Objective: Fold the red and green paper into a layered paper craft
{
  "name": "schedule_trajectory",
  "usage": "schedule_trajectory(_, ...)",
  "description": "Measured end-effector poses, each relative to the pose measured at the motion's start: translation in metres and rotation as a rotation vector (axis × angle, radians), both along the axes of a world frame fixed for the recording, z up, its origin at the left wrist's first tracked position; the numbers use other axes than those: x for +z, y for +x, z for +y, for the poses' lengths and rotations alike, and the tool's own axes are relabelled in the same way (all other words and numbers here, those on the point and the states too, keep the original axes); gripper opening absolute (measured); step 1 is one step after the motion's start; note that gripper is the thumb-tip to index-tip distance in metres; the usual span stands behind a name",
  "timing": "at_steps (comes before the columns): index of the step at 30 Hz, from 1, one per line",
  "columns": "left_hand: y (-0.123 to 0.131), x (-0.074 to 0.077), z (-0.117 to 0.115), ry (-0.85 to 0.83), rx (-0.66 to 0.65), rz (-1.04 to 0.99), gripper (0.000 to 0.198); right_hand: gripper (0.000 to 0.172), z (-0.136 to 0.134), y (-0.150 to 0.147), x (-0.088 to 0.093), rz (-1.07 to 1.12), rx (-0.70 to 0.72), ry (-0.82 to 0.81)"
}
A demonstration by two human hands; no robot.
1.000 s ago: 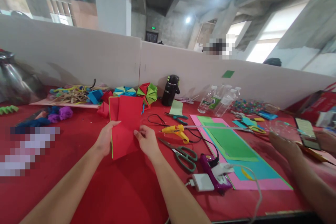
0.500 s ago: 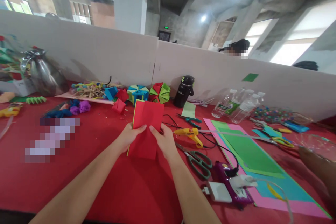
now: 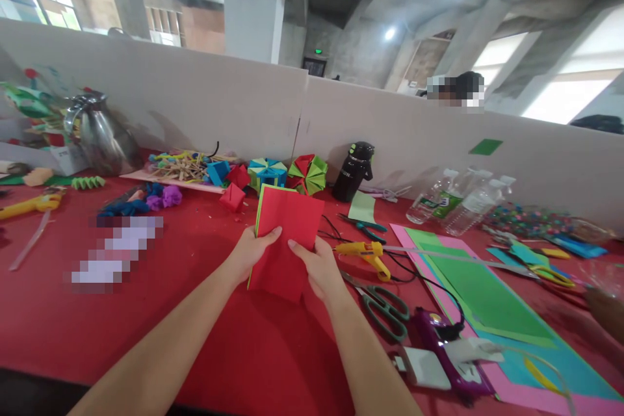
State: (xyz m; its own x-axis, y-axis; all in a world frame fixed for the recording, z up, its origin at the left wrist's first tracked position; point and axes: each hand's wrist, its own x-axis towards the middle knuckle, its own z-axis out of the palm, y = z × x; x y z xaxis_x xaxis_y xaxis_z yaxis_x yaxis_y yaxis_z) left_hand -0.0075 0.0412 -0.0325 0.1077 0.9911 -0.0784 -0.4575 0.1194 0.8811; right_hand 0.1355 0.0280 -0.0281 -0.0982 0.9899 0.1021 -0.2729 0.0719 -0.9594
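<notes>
Between both hands, a red sheet of paper [image 3: 292, 218] is held upright over the table, with a vertical crease line showing and a yellow-green edge along its left side. My left hand [image 3: 251, 252] grips the left edge, thumb flat on the front and fingers behind. My right hand [image 3: 319, 266] pinches the right side in the same way, its thumb pressed on the red face. The fingers behind the paper are mostly hidden. Close to the right hand lie a yellow glue gun [image 3: 365, 253] and dark green-handled scissors [image 3: 385, 312].
Coloured sheets [image 3: 511, 299] lie on the right, beside a purple power strip [image 3: 451, 351] and white adapter [image 3: 424, 367]. Folded paper wheels [image 3: 308, 174], a black bottle [image 3: 353, 172], plastic bottles [image 3: 475, 201] and a steel jug [image 3: 104, 136] line the back. Another person's hand [image 3: 607, 312] is at far right.
My right hand has shifted outward, and the paper's right side now spreads wider and is angled. The whole scene sits slightly further right as the head has turned left.
</notes>
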Motion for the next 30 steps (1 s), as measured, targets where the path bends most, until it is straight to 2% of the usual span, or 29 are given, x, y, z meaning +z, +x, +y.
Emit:
schedule_trajectory(4,-0.002,0.006,-0.002,-0.048,-0.011,-0.03,0.038,0.031,0.004,0.001,-0.003,-0.008,-0.064,0.013)
schedule_trajectory(8,-0.004,0.012,-0.004,-0.097,-0.075,-0.122,0.032,0.031,0.008,0.004,-0.004,0.007,-0.159,0.022)
schedule_trajectory(11,-0.003,0.009,-0.003,-0.058,-0.039,-0.082,0.036,0.036,0.007,0.004,-0.002,0.021,-0.136,0.004)
schedule_trajectory(15,-0.001,0.003,0.001,0.079,0.043,0.049,0.043,0.035,0.004,0.004,0.0,-0.04,-0.11,0.005)
schedule_trajectory(17,-0.001,0.001,0.001,0.131,0.048,0.072,0.042,0.035,0.004,0.006,-0.001,-0.121,-0.153,0.021)
schedule_trajectory(20,-0.002,0.002,0.001,0.124,0.055,0.061,0.04,0.036,0.007,0.009,-0.003,-0.221,-0.221,0.046)
schedule_trajectory(24,-0.008,0.008,-0.001,-0.028,-0.063,-0.072,0.04,0.035,0.01,0.01,-0.004,-0.189,-0.179,0.043)
schedule_trajectory(30,-0.024,0.014,0.0,-0.227,-0.26,-0.16,0.033,0.04,0.007,0.009,-0.001,0.003,-0.061,-0.094)
